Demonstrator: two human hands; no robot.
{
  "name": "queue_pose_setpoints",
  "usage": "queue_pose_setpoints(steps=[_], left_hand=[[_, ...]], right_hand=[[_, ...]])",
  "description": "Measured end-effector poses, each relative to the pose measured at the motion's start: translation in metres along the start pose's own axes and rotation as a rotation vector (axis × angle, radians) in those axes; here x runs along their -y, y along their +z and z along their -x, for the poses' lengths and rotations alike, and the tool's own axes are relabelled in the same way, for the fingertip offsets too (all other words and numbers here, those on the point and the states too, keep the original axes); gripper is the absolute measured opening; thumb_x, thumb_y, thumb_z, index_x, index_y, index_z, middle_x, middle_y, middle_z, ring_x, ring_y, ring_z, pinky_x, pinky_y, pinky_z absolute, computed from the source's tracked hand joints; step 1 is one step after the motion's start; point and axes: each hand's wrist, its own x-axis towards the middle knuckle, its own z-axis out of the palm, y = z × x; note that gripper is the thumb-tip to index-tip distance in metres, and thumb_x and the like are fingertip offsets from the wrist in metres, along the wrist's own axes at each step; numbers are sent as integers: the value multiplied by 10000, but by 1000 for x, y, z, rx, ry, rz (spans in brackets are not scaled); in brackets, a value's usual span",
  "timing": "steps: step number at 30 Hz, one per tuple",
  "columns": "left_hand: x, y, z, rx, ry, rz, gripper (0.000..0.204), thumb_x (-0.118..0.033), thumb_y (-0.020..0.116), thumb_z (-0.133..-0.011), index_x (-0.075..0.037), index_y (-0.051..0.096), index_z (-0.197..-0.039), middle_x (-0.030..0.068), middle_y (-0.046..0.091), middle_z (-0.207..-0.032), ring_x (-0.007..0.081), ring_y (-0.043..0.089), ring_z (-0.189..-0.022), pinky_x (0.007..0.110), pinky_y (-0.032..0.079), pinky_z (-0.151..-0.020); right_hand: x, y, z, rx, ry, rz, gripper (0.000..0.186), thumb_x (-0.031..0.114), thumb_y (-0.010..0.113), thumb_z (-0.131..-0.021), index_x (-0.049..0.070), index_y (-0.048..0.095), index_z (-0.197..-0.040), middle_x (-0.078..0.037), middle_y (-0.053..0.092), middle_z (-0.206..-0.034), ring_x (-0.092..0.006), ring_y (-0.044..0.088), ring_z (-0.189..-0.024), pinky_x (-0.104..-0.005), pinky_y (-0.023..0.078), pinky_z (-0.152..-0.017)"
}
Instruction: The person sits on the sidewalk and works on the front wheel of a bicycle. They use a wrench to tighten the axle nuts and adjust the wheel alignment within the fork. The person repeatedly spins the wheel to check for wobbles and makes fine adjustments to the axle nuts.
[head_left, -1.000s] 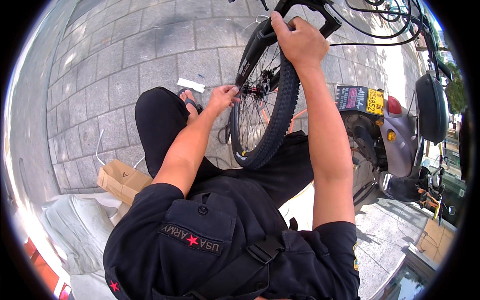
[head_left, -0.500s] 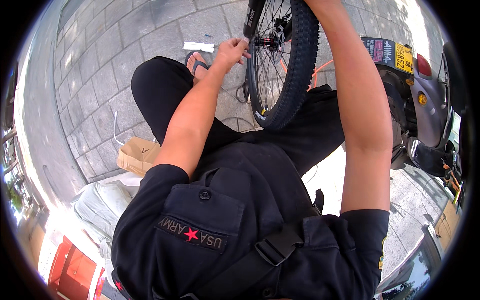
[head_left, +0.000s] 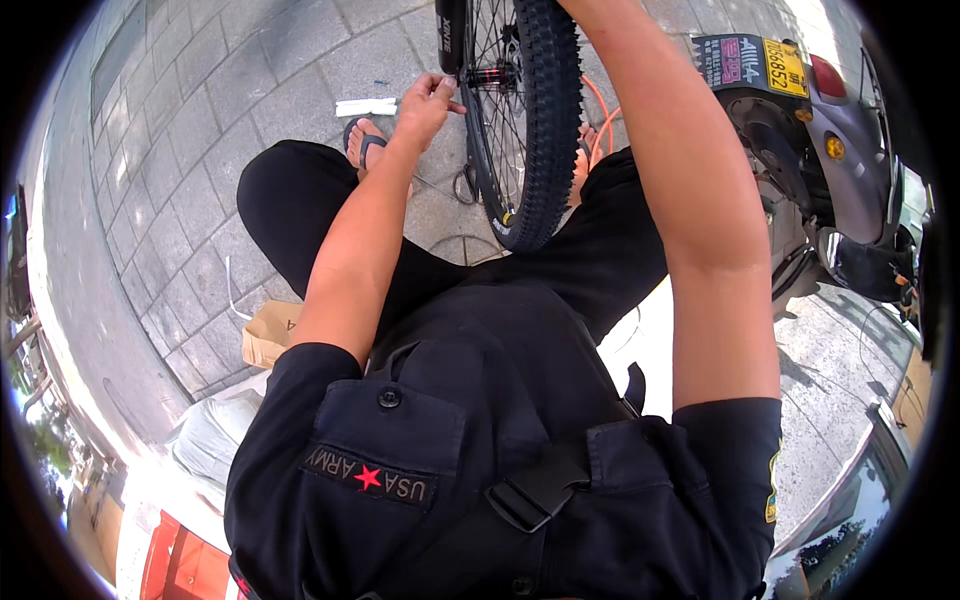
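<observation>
My left hand [head_left: 425,112] is at the lower end of the black bicycle fork [head_left: 450,35], beside the red-and-black hub [head_left: 485,78]. Its thumb and fingertips are pinched on something small that I cannot make out. The knobby front tyre [head_left: 550,120] stands upright between my bent legs, with thin spokes inside it. My right forearm [head_left: 690,170] runs up past the tyre to the top edge, where the hand itself is out of view. A white strip [head_left: 365,107] lies on the paving near my left sandalled foot [head_left: 365,145].
A silver scooter [head_left: 840,175] with a yellow plate stands close on my right. An orange hose or cable [head_left: 605,115] lies behind the wheel. A brown cardboard piece [head_left: 268,335], grey cloth [head_left: 205,440] and a red object [head_left: 175,560] are at lower left.
The bicycle and arms sit higher in the picture than a second ago, so the fork top and my right hand have left the view. My left hand stays at the fork's lower end.
</observation>
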Motion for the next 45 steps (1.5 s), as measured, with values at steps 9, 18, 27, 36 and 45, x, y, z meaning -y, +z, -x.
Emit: queue_pose_setpoints(steps=[9,18,27,36,45], left_hand=[[-72,-9,-6,-179,211,-78,975,-145,823,-797,-65,277,-1601,141,483,-1467,256,570,-1195,383,499,-909],[-204,5,-42,-191,563,-205,624,-4,706,-898,-12,427,-1456,114,625,-1295,223,632,-1137,343,537,-928],[-221,8,-54,-84,588,-148,344,-116,795,-901,-59,616,-1189,39,666,-1049,156,655,-942,301,558,-818],[-220,-4,-56,-84,534,-183,371,-103,766,-926,-91,592,-1253,35,653,-1063,165,663,-929,324,572,-776],[-221,-20,-63,-78,519,-210,338,-109,749,-944,-89,587,-1240,31,635,-1035,155,639,-886,321,559,-740]], right_hand=[[-25,-23,38,-318,44,-98,483,401,694,-807,20,745,-1100,-185,655,-1200,-354,562,-1209,-474,376,-1078],[-7,-119,212,-8,427,-695,470,308,588,-999,-61,634,-1287,-254,682,-1159,-424,668,-1061,-468,532,-923],[-131,-229,346,-448,995,-522,302,272,684,-973,-6,734,-1080,-148,747,-887,-217,727,-773,-328,555,-724],[-328,-284,542,-116,1579,100,326,330,622,-919,98,791,-1074,-185,756,-1110,-361,708,-1103,-440,539,-974],[-417,-268,537,104,1533,-31,410,306,737,-870,95,757,-1221,-157,764,-1149,-283,724,-1101,-372,538,-977]])
